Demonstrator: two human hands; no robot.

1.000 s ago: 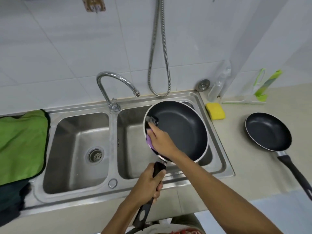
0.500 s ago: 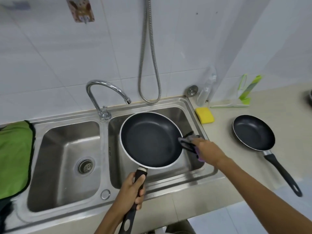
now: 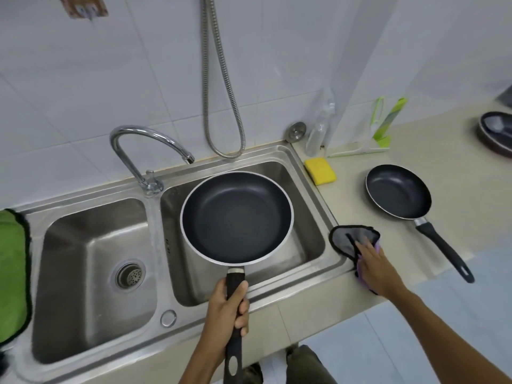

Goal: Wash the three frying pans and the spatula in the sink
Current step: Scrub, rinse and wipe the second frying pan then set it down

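The double sink (image 3: 154, 234) is sitting in the bench (image 3: 346, 209). The large frying pan (image 3: 237, 217) is hanging level over the right basin, clear of its walls. The left hand (image 3: 227, 309) is gripping the pan's black handle, fingers wrapped fully round. The small frying pan (image 3: 399, 191) is lying on the bench, well apart. The cloth (image 3: 343, 239) is lying just beside the sink's right rim, and the right hand (image 3: 374, 264) is pressing on it, fingers nearly straight. Bare bench is showing between the cloth and the small frying pan.
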